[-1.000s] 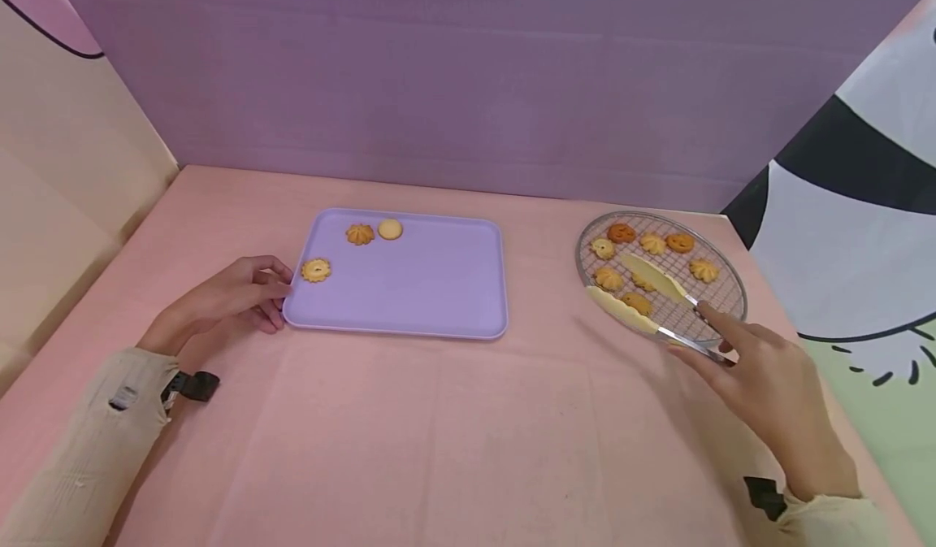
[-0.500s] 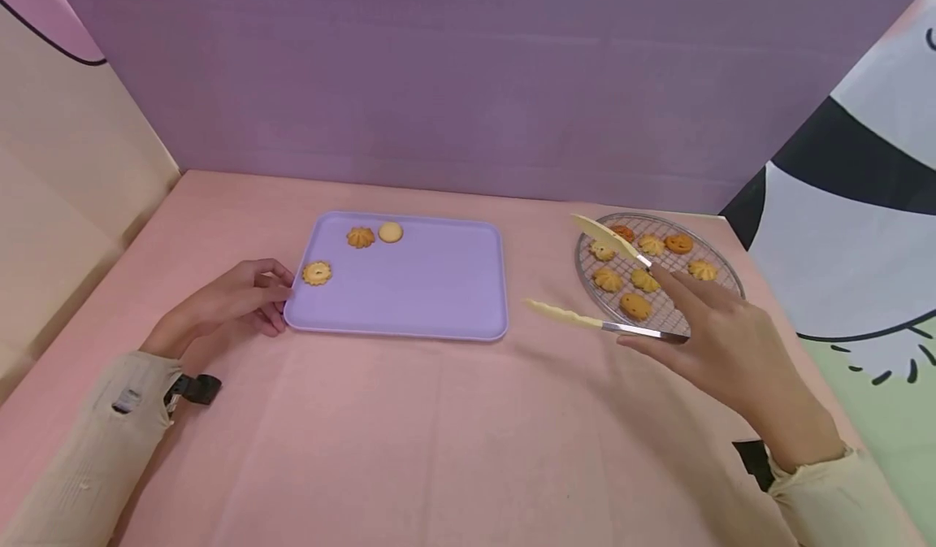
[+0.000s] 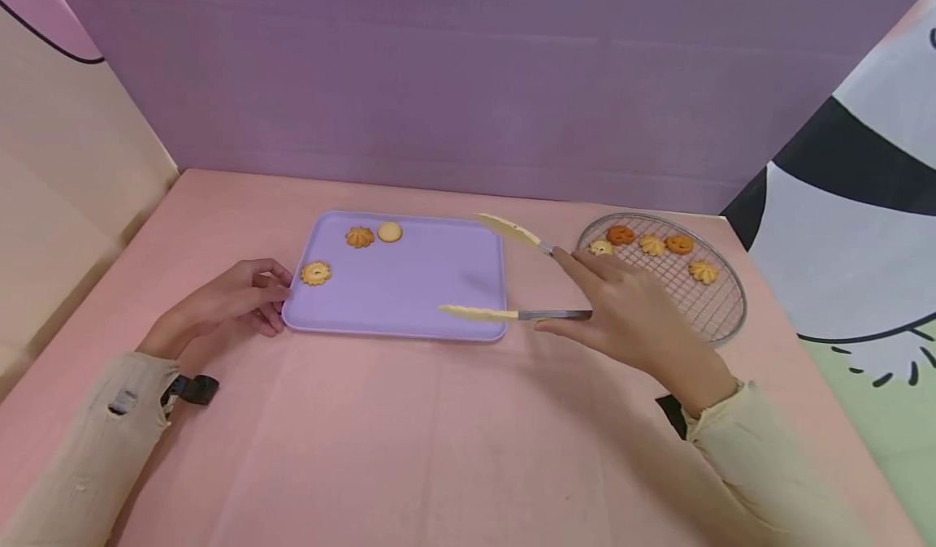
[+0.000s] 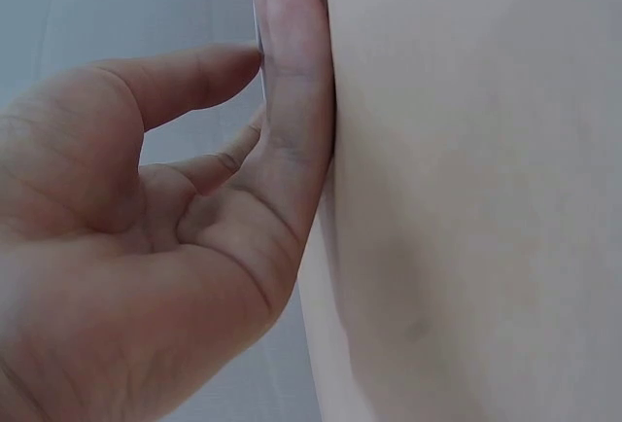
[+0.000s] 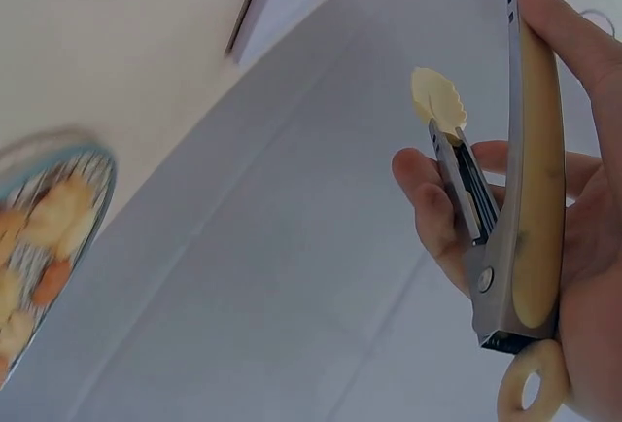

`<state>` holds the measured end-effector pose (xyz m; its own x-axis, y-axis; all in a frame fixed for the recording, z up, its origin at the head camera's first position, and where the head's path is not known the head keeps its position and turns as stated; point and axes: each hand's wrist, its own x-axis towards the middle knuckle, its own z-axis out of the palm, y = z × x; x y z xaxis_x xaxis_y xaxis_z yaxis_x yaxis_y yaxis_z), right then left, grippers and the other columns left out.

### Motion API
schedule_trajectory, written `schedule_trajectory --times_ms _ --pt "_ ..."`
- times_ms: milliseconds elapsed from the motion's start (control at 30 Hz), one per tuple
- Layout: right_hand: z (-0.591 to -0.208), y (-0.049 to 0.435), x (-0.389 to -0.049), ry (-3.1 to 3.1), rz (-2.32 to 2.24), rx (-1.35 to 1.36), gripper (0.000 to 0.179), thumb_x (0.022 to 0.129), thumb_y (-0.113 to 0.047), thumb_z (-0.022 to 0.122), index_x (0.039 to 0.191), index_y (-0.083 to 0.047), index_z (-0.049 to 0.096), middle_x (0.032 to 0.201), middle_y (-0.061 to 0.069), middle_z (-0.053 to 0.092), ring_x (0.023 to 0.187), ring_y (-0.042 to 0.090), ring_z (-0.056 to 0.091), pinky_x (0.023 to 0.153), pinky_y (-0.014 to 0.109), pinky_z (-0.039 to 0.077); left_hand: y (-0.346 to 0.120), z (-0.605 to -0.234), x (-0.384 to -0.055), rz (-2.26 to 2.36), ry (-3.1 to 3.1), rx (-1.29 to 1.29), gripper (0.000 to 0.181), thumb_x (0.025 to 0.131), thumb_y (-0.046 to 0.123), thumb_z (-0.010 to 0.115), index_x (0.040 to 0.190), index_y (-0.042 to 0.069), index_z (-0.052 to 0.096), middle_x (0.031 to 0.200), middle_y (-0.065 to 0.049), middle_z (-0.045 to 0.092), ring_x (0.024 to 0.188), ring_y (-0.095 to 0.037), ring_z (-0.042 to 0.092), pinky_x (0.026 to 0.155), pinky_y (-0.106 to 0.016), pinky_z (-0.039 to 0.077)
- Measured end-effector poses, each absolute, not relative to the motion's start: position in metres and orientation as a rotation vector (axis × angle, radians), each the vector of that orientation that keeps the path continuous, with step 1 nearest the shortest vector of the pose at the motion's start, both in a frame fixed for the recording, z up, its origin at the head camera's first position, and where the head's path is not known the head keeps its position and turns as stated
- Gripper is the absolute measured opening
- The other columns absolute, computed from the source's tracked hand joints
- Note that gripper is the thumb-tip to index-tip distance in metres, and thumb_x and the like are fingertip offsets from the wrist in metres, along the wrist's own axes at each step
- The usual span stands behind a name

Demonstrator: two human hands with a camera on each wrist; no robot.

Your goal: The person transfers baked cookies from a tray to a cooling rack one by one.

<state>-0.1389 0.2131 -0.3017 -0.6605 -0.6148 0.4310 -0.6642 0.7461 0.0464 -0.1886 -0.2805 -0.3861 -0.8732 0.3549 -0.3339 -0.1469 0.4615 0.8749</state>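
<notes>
My right hand (image 3: 632,311) grips a pair of tongs (image 3: 553,314) with steel arms and cream scalloped tips. The tips are spread wide with nothing between them, and they overlap the right part of a lilac tray (image 3: 417,287). A ring hangs at the tongs' hinge end in the right wrist view. My left hand (image 3: 234,297) holds the tray's left edge, thumb at the rim and fingers beneath it; the left wrist view shows this hand (image 4: 185,218) close up. On the tray lie a ring-shaped cookie (image 3: 316,273), a star-shaped cookie (image 3: 359,237) and a round pale cookie (image 3: 390,232).
A round wire cooling rack (image 3: 720,311) stands at the right with several cookies on it; my right hand hides part of it. A pink cloth (image 3: 409,441) covers the table. A purple wall (image 3: 468,84) stands behind, with printed panels at both sides.
My right hand has carried the tongs leftward from over the rack to the tray's right part, the tips spreading wider. My left hand has stayed at the tray's edge.
</notes>
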Motion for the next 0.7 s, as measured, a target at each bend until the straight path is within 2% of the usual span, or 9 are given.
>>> schedule_trajectory --times_ms 67,200,333,433,700 --pt "-0.303 0.202 -0.144 -2.583 0.137 0.975 0.089 0.075 -0.059 0.078 0.140 -0.004 0.055 0.121 0.020 0.065 0.104 0.040 0.065 0.077 0.055 0.057 -0.281 -0.387 -0.189 1.408 2.236 0.166 0.042 0.101 0.014 0.057 0.131 -0.010 0.038 0.093 -0.018 0.063 0.070 -0.023 0.069 0.068 -0.036 0.062" --pt "-0.307 0.180 -0.153 -2.641 0.109 1.010 0.090 0.074 -0.061 0.079 0.139 -0.004 0.055 0.118 0.019 0.067 0.099 0.038 0.066 0.078 0.053 0.057 -0.281 -0.387 -0.189 1.418 2.224 0.167 0.042 0.101 0.013 0.057 0.130 -0.010 0.038 0.092 -0.018 0.063 0.070 -0.023 0.069 0.068 -0.037 0.062" --pt "-0.314 0.161 -0.163 -2.625 0.084 1.074 0.089 0.074 -0.063 0.078 0.136 -0.003 0.057 0.112 0.015 0.069 0.090 0.031 0.067 0.065 0.044 0.058 -0.281 -0.386 -0.189 1.433 2.218 0.172 0.041 0.101 0.012 0.056 0.129 -0.010 0.038 0.091 -0.018 0.063 0.069 -0.023 0.069 0.068 -0.037 0.062" --pt "-0.320 0.148 -0.171 -2.602 0.073 1.121 0.086 0.074 -0.063 0.078 0.134 -0.004 0.058 0.108 0.013 0.069 0.087 0.027 0.066 0.062 0.041 0.057 -0.281 -0.387 -0.188 1.421 2.227 0.171 0.041 0.101 0.012 0.056 0.130 -0.010 0.038 0.091 -0.018 0.063 0.070 -0.023 0.069 0.068 -0.037 0.062" --pt "-0.331 0.122 -0.187 -2.612 0.061 1.169 0.083 0.077 -0.062 0.076 0.135 -0.005 0.058 0.105 0.011 0.070 0.086 0.027 0.067 0.068 0.041 0.058 -0.281 -0.388 -0.188 1.416 2.235 0.172 0.043 0.101 0.014 0.056 0.131 -0.010 0.037 0.093 -0.018 0.063 0.070 -0.023 0.069 0.068 -0.037 0.062"
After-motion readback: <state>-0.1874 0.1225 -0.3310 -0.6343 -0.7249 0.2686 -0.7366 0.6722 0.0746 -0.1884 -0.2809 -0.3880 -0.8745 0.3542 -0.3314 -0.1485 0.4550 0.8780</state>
